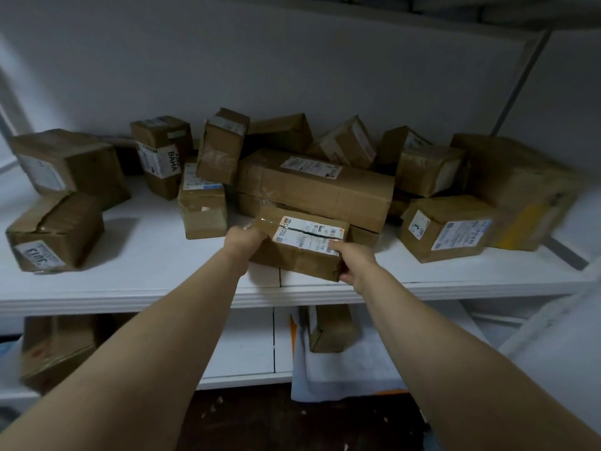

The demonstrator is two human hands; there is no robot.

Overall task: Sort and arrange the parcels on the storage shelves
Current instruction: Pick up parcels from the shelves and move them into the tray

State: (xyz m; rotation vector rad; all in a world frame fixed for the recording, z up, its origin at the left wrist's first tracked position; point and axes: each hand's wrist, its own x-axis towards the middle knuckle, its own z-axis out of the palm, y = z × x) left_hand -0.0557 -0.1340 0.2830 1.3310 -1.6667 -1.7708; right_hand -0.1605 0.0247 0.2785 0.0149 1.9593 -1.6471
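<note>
Head view: left hand (244, 239) and right hand (355, 265) are both clamped on a brown parcel (294, 255) at frame centre, above the front edge of the white shelf (146, 288). Its orange-edged label (309, 236) is too blurred to read. At upper left, one carton (162, 157) reads "BAHA". At right, another carton (445, 227) carries a "3" sticker (419, 226).

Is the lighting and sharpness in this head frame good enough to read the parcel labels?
Head view: dim, bluish light; wide-angle bending of the shelf edge; the held parcel label is smeared and unreadable, though "3" on the right box reads; forearms soft.
</note>
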